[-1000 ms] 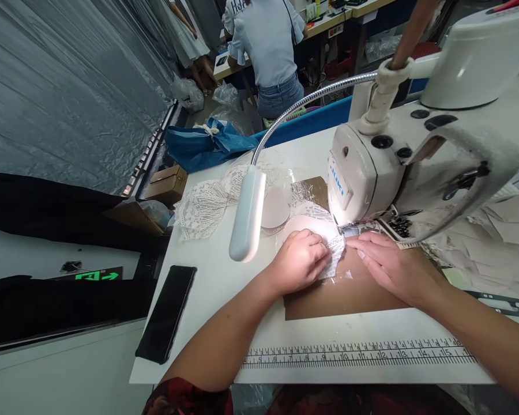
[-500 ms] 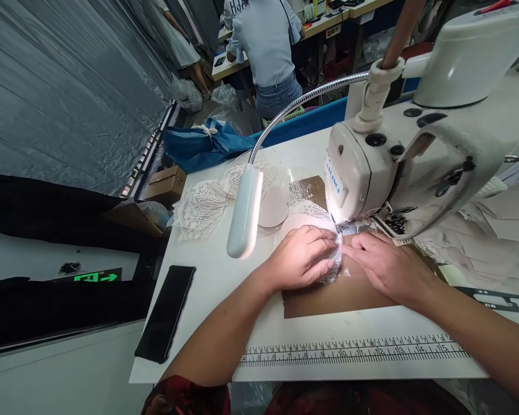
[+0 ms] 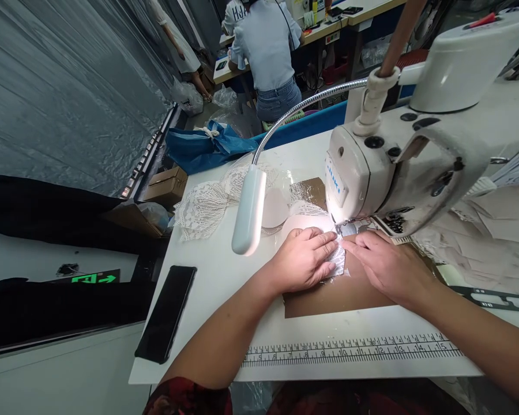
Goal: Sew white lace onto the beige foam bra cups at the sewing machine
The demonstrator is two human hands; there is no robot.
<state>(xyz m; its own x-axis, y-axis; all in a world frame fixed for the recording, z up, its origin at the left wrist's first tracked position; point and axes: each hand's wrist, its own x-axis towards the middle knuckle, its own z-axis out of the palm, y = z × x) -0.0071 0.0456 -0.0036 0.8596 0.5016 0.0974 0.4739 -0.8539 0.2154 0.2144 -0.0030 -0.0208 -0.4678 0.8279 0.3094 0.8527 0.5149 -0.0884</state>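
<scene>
**White patterned lace [image 3: 339,264] at 3 o'clock from your left hand [image 3: 301,260]**

With 12 o'clock pointing away from you, your left hand lies palm down, fingers spread flat on the lace, thumb apart from them; whether any edge is pinched beneath, you cannot tell from here. The visible strip runs its long axis roughly from 12 to 6, with its far end at the needle area of the white sewing machine head [image 3: 350,178]. Your left hand is the nearer one, since it covers part of the lace.

Your right hand [image 3: 384,266] sits across the strip, so the lace lies at 9 o'clock from it. Its index finger reaches to the lace's edge; contact is too fine to tell, and so is whether its partly hidden thumb and fingers close on anything.

Just past your left knuckles, at 12, is a smooth pale pink fabric piece [image 3: 307,221]. Under both hands spreads a flat brown sheet [image 3: 341,300]. Farther from your left hand, a slim pale-green lamp [image 3: 245,216] hangs at 10 o'clock, and a black rectangular phone [image 3: 166,314] lies at 8.
</scene>
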